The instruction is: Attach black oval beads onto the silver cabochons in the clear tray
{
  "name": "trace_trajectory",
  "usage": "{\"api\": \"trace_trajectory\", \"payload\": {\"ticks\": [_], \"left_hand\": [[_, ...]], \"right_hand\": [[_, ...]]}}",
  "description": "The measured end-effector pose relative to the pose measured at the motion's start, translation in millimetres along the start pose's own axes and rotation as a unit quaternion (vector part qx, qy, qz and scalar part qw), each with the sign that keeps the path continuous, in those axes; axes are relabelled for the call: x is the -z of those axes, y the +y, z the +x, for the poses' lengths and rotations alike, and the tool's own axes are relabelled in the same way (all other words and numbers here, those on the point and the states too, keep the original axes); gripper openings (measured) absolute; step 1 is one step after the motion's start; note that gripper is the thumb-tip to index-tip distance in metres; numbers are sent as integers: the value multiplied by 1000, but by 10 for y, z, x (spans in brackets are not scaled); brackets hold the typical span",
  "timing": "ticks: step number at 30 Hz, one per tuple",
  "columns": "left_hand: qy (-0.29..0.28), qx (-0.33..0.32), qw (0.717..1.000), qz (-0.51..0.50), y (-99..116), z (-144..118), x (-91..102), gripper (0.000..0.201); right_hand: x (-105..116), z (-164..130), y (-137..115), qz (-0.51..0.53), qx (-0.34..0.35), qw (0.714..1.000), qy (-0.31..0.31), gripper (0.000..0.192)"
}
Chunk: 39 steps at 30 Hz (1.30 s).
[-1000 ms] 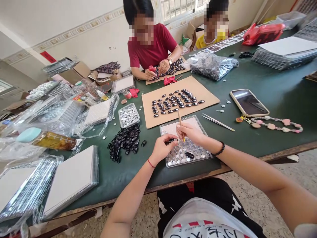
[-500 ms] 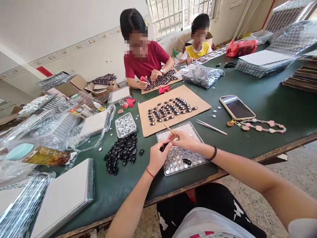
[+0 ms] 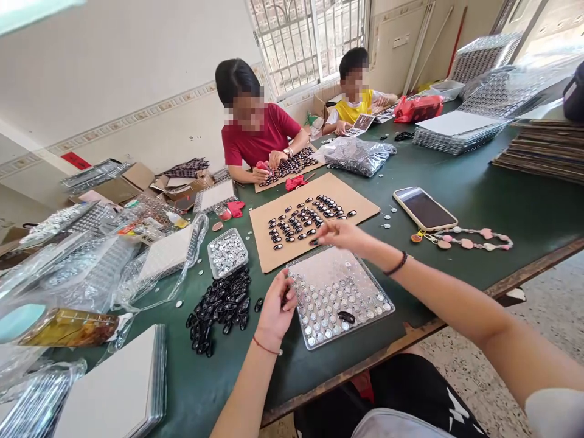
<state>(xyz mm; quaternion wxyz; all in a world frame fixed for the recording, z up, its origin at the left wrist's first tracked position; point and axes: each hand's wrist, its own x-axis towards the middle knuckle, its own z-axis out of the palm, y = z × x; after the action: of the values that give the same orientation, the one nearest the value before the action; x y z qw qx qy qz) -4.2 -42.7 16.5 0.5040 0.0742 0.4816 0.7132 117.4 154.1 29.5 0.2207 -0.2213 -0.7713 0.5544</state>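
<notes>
Over the cardboard sheet (image 3: 360,204), the right hand (image 3: 344,234) pinches a dark bead (image 3: 314,243) at its fingertips; the left hand (image 3: 275,307), loosely curled, rests beside the clear tray (image 3: 340,292).

A single camera rides on the person's head, looking forward and down across the green table (image 3: 502,201) from its near edge. It sits close above the clear tray (image 3: 337,295) in front of the body, with both forearms entering from the bottom. Its wide view reaches the far wall and window (image 3: 310,36), and two seated people across the table.
</notes>
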Motion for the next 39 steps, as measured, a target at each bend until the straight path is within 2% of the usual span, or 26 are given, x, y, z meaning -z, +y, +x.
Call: {"api": "trace_trajectory", "payload": {"ticks": [1, 2, 4, 7, 11, 15, 21, 26, 30, 32, 34, 36, 39], "left_hand": [[17, 18, 999, -27, 54, 12, 32, 15], [30, 27, 998, -43, 104, 23, 63, 16], [42, 31, 997, -50, 178, 36, 115, 22], [37, 41, 998, -17, 209, 45, 151, 31], [16, 46, 999, 25, 188, 65, 129, 32], [52, 29, 998, 27, 181, 111, 118, 30], [82, 3, 997, -1, 175, 140, 156, 23], [44, -28, 999, 8, 144, 150, 138, 26], [30, -32, 999, 7, 106, 167, 121, 18], [23, -28, 999, 9, 93, 156, 111, 17], [9, -25, 1000, 13, 88, 132, 98, 21], [-8, -25, 1000, 16, 89, 109, 88, 23], [-20, -33, 999, 24, 92, 106, 89, 20]], "right_hand": [[181, 123, 50, -86, 24, 995, 55, 22], [366, 238, 116, -185, 26, 977, 107, 20], [711, 425, 290, -242, 7, 958, 153, 17], [1066, 574, 610, -293, -34, 939, 179, 16], [1215, 628, 952, -333, -72, 926, 162, 17], [1193, 667, 1062, -356, -90, 918, 150, 20], [1129, 677, 998, -352, -77, 917, 168, 19], [1085, 564, 728, -329, -40, 917, 222, 34], [833, 333, 448, -287, 1, 928, 237, 51], [621, 163, 363, -248, 33, 943, 219, 56], [405, -17, 321, -223, 56, 956, 184, 51], [233, -178, 303, -230, 76, 962, 123, 43], [107, -333, 272, -269, 107, 957, 33, 39]]}}
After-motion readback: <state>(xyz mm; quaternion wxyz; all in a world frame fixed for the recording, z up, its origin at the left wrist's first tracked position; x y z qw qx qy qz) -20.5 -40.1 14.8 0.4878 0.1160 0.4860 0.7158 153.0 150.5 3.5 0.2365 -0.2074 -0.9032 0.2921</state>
